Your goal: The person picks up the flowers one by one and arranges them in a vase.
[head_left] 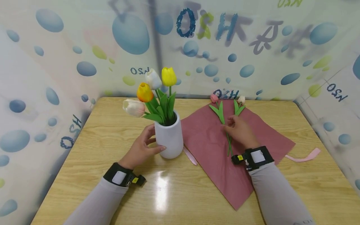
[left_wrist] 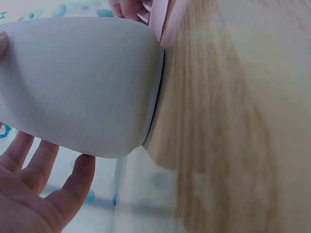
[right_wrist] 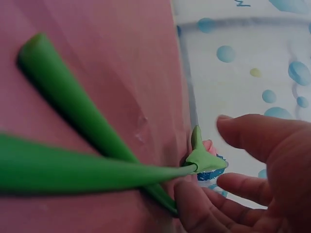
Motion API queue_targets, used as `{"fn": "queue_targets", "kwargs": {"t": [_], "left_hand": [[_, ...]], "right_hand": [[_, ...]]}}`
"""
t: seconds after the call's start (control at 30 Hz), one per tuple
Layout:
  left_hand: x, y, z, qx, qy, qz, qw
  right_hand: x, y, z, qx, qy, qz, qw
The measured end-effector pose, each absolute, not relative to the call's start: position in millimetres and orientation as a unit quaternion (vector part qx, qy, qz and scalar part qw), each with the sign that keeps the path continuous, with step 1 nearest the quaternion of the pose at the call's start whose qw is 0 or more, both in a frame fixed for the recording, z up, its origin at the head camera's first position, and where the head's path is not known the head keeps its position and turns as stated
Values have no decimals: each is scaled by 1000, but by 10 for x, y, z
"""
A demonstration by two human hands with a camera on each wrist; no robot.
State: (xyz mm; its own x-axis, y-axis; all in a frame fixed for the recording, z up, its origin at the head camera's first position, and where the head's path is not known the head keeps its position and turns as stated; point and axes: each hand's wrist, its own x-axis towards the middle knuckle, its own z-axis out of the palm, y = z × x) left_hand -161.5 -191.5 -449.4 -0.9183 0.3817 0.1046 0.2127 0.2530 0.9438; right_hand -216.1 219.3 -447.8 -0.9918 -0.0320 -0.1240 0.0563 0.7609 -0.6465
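A white vase [head_left: 169, 140] stands upright on the table, holding a yellow tulip [head_left: 169, 77], an orange tulip [head_left: 145, 92] and two pale tulips. My left hand [head_left: 143, 147] holds the vase from its left side, thumb across the front and fingers round the back. In the left wrist view, fingertips [left_wrist: 85, 162] meet the vase wall. A pink tulip [head_left: 214, 98] and a cream tulip [head_left: 241, 100] lie on dark pink wrapping paper [head_left: 205, 147], their stems crossing. My right hand [head_left: 240, 131] is over the stems, thumb and fingers apart, one fingertip right beside a green stem [right_wrist: 107, 177].
A pink ribbon [head_left: 305, 157] sticks out from under the paper at right, and another ribbon end [head_left: 190, 156] shows beside the vase. Behind the wooden table [head_left: 98, 140] hangs a pale backdrop [head_left: 197, 62] with blue dots.
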Motion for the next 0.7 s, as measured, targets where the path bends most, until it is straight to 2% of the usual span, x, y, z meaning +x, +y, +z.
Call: {"fn": "queue_targets", "kwargs": {"t": [0.3, 0.7], "left_hand": [[-1613, -1918, -4495, 183, 791, 578, 80], [-1621, -1911, -4512, 188, 789, 581, 71]], "right_hand": [[-2139, 2116, -4493, -4, 949, -306, 69], [-2145, 2093, -4531, -10, 961, -273, 45]]}}
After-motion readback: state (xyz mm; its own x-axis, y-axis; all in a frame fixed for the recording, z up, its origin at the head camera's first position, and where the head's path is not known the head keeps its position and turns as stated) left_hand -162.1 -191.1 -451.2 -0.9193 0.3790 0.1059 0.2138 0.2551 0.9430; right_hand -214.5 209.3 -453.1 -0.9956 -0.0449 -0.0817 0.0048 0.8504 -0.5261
